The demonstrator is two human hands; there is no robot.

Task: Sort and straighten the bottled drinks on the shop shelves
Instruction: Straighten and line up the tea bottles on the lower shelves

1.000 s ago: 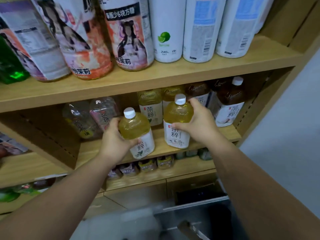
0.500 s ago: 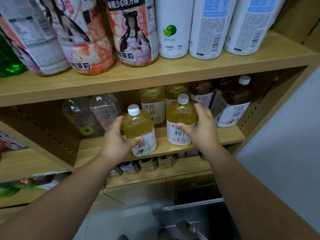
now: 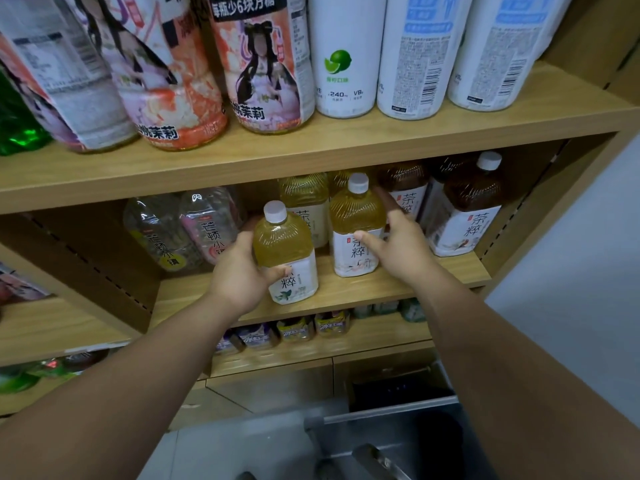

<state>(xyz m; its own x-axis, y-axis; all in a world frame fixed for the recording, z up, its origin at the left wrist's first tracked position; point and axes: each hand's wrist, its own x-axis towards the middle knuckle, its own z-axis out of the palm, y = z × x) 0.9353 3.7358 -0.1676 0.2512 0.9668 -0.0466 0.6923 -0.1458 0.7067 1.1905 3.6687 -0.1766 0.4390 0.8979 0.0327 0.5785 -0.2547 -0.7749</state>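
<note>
Yellow tea bottle (image 3: 284, 247) at front of middle shelf (image 3: 398, 284), top tilted little to left; we cannot tell if base rests on board. Left hand (image 3: 239, 277) curls round its left side, thumb across white label. Second yellow tea bottle (image 3: 356, 230) upright just beside it, further back. Right hand (image 3: 398, 247) spread wide, fingers straight, thumb tip touching that label. We note dark tea bottles (image 3: 467, 216) at right, clear bottles (image 3: 162, 233) leaning at left, white bottles (image 3: 346, 57) on upper shelf (image 3: 311, 157).
</note>
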